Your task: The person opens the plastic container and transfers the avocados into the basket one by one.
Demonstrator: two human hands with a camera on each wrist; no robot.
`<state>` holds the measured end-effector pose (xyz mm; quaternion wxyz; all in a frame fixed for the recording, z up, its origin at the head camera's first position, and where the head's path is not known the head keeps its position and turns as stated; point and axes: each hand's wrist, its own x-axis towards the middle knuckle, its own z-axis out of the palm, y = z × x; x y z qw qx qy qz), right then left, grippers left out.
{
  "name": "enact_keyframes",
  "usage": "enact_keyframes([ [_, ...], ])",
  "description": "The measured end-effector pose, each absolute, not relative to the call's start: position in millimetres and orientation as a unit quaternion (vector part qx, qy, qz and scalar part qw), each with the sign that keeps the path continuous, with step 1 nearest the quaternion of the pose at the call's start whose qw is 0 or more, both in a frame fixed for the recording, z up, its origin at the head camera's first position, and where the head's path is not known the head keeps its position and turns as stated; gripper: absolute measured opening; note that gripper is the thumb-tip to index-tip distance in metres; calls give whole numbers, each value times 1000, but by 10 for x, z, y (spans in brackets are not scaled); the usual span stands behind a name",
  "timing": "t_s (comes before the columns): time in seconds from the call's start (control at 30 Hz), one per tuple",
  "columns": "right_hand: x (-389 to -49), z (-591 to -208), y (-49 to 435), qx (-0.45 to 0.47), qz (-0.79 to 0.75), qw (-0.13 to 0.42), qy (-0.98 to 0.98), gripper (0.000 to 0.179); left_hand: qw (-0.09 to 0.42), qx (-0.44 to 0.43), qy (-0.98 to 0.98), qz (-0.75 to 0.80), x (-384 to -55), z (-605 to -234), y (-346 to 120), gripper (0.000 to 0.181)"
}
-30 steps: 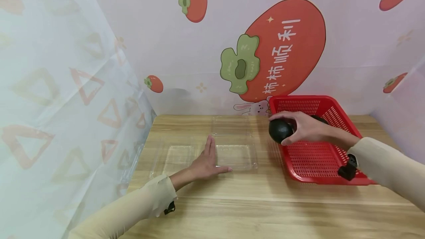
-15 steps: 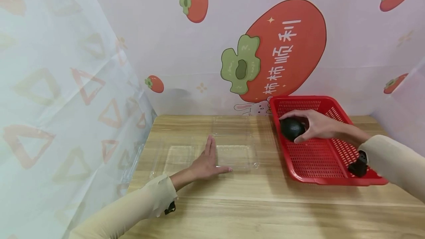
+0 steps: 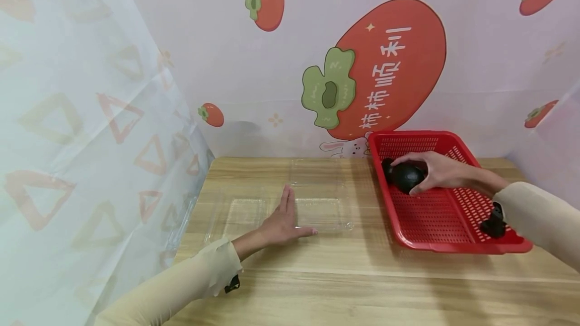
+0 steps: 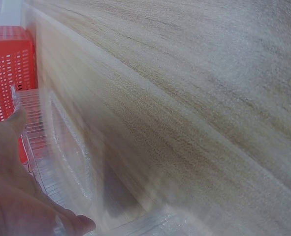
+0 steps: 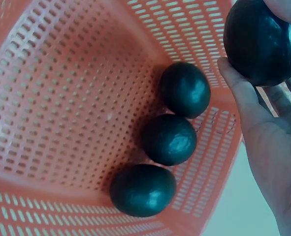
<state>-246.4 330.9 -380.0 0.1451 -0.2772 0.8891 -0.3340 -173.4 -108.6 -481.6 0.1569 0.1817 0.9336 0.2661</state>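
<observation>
My right hand [image 3: 437, 169] grips a dark avocado [image 3: 409, 177] with thumb and fingers over the left part of the red basket [image 3: 410, 238]. Another dark avocado [image 3: 387, 169] shows just left of it in the head view. In the right wrist view, three avocados lie in a row along one basket wall, with the middle avocado [image 5: 169, 139] between the others, while the held avocado [image 5: 262, 42] is up at the right. My left hand [image 3: 278, 224] has its fingers straight and thumb spread, at the near left of a clear plastic container [image 3: 319, 213], apparently touching it.
Another clear plastic container [image 3: 237, 218] lies left of my left hand. Behind stands a further clear piece [image 3: 315, 171], faint against the wooden table [image 3: 344, 286]. A printed cloth backdrop [image 3: 249, 69] closes off the back and both sides.
My right hand has carried the avocado rightward, from over the basket's left rim to inside its outline. A second avocado now shows beside it. The left hand stays where it was.
</observation>
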Motion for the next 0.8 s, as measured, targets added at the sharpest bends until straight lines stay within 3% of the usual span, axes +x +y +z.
enact_keyframes([
  [0.8,-2548,-4086,3347,-266,-270,198,904,75,157,183,932,269,-1727,-4811,-1085,130],
])
